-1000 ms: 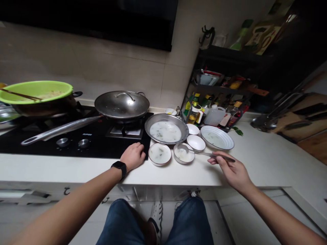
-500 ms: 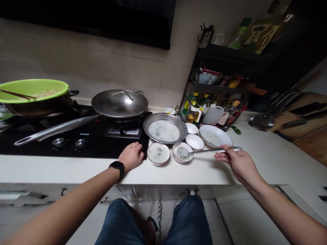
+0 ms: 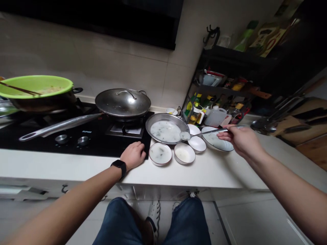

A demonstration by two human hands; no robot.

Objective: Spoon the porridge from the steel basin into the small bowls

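R hand [image 3: 242, 140] has a pinch grip on a long stainless spoon [image 3: 206, 132], fingers closed round the handle, shallow oval bowl out front, hovering just over the rim of a wide steel pan [image 3: 166, 115] w/ thin white porridge & green flecks. Bowl of spoon looks wet & pale, prob. porridge, hard to be sure at this res. L hand [image 3: 133, 156] lies relaxed, holding nothing, fingers on the edge of the black glass hob [image 3: 87, 148], black watch [image 3: 119, 167] on wrist.

On the white desk [image 3: 76, 170]: red-rimmed ceramic bowl [image 3: 158, 153] w/ porridge, white bowl [image 3: 184, 153] w/ a little liquid, 2 small white bowls [image 3: 196, 144] [image 3: 193, 129] right under the spoon, blue-striped plate [image 3: 217, 139] partly behind R hand.

Further off: domed steel wok lid [image 3: 122, 102], lime plastic basin [image 3: 35, 85] w/ chopsticks, cluttered black rack [image 3: 204, 86].

vs. earlier: spoon has left the white bowl, now up over pan rim; R hand higher & further back. L hand same spot.
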